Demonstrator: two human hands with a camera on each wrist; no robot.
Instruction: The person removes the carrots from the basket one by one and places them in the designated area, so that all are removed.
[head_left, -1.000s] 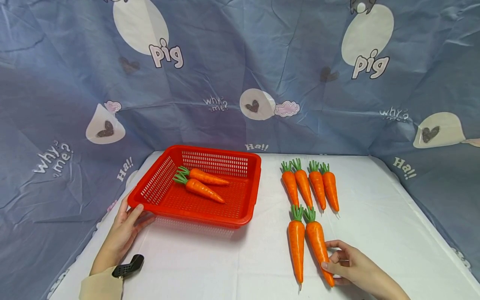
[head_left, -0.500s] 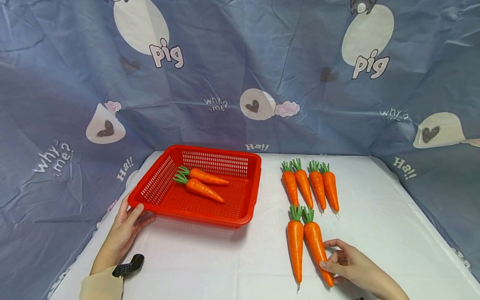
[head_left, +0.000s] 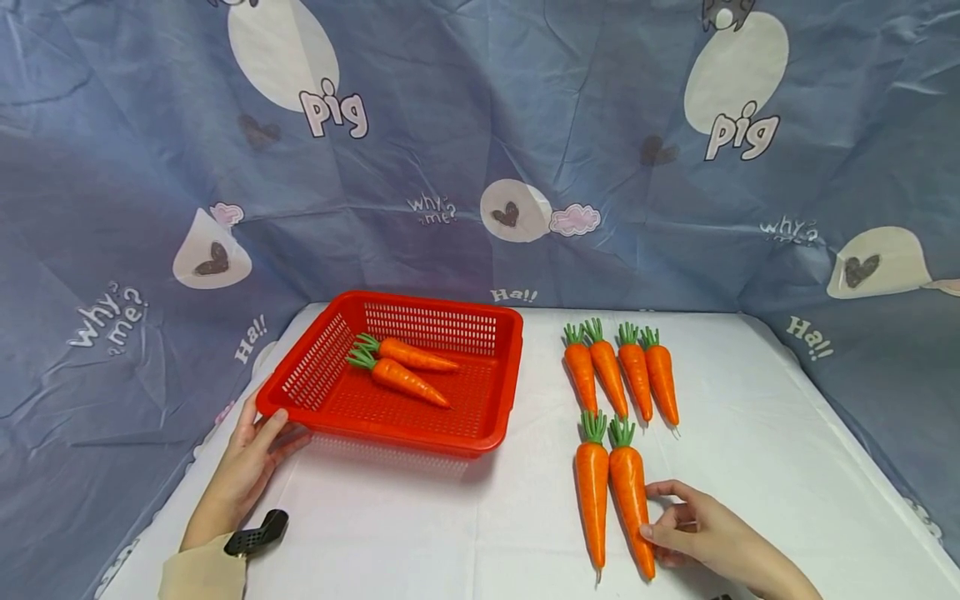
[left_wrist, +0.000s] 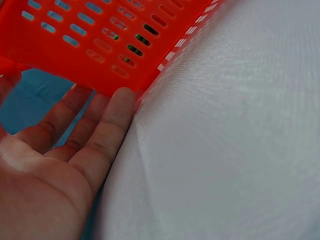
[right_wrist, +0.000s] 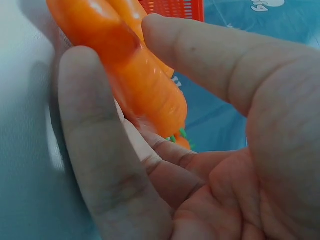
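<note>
- The right hand (head_left: 701, 527) loosely pinches the right front carrot (head_left: 630, 496), thumb on its lower half, fingers against the side nearer the desk's right edge.
- This carrot lies on the white-covered desk (head_left: 375, 537), right of the middle, its green top toward the far edge.
- Just beside it, on the side nearer the desk's left edge, lies the left front carrot (head_left: 592, 496), pointing much the same way, its top close to the other's.
- The left hand (head_left: 243, 471) holds the red plastic basket (head_left: 382, 432) at its near left corner, thumb at the rim and fingers against the outside.
- The basket stands by the far left corner of the desk; its walls are slotted.
- Inside it, two basket carrots (head_left: 405, 381) lie side by side, tops toward the desk's left edge.
- Four back carrots (head_left: 633, 375) form a row between the front pair and the far edge, tops toward that edge.
- A blue printed cloth (head_left: 615, 125) hangs beyond the desk's far edge.
</note>
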